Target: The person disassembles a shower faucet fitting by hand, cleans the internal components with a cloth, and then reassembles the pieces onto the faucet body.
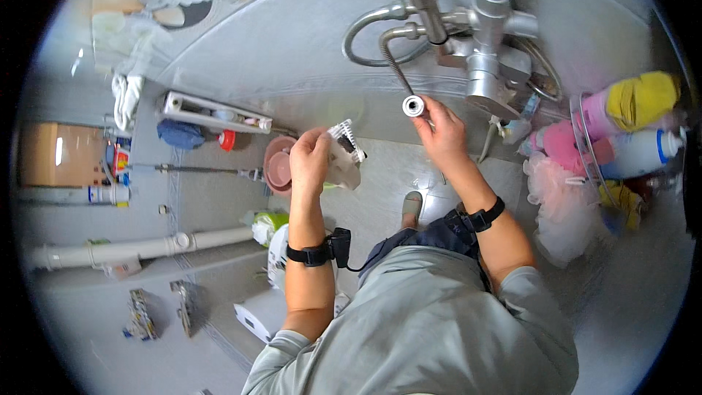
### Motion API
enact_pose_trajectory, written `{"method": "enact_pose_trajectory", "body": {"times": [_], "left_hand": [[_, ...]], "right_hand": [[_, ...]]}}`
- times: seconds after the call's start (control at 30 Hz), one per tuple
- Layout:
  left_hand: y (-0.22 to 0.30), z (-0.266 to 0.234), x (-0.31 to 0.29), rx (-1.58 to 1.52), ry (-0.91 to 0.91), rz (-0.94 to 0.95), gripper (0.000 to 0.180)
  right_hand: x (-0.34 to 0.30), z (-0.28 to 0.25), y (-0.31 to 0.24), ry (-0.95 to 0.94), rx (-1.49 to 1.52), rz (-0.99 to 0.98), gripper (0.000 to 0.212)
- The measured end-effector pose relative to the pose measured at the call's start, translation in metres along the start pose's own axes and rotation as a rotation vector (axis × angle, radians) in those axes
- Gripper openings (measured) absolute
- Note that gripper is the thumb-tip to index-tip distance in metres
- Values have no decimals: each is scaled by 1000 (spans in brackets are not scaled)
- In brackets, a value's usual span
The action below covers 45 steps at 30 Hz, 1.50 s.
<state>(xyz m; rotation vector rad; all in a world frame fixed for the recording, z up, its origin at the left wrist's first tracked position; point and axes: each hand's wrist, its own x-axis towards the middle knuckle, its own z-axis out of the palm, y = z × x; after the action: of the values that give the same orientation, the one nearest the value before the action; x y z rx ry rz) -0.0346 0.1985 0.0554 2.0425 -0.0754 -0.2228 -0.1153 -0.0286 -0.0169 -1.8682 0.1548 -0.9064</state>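
Left hand [311,159]: closed around a white shower head [345,152], raised at chest height with its connector end toward the hose, apparently so the two can be lined up. Right hand [439,132]: fingers pinched on the hose end [413,105], the chrome fitting facing outward; hose runs up to the wall mixer [486,44]. Nearby: bottle rack [585,146] at right, pink basin [279,164] on the floor.

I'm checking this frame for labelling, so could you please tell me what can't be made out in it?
Head view only:
- Shower head: the left hand covers its handle.
- Hose end: the right hand hides the grip on it.
- Bottles: warped at the fisheye rim.
- Floor items: too small and blurred.
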Motion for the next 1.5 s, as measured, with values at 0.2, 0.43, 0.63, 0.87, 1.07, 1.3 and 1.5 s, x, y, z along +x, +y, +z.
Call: {"method": "enact_pose_trajectory", "body": {"times": [0.2, 0.43, 0.63, 0.87, 1.07, 1.3, 1.5], "left_hand": [[-51, -15, -14, -132, 26, -36, 25], [-129, -50, -22, -206, 127, -258, 22], [-242, -119, -49, -284, 294, -440, 18], [-407, -221, -110, -391, 549, -588, 20], [-561, -291, -174, -727, 919, -637, 24], [-679, -384, -231, -1199, 1459, -428, 15], [-816, -325, -305, -257, 1399, -670, 29]], "right_hand": [[2, 3, 10, 43, -174, 13, 39], [31, 8, 60, 59, -20, 92, 41], [16, 42, 68, 153, -534, 107, 62], [-72, 146, 50, -132, -760, 353, 70], [-190, 329, -5, -737, -441, 477, 66], [-304, 444, -57, -1229, -360, 277, 62], [-351, 488, -84, -1596, -460, 114, 57]]}}
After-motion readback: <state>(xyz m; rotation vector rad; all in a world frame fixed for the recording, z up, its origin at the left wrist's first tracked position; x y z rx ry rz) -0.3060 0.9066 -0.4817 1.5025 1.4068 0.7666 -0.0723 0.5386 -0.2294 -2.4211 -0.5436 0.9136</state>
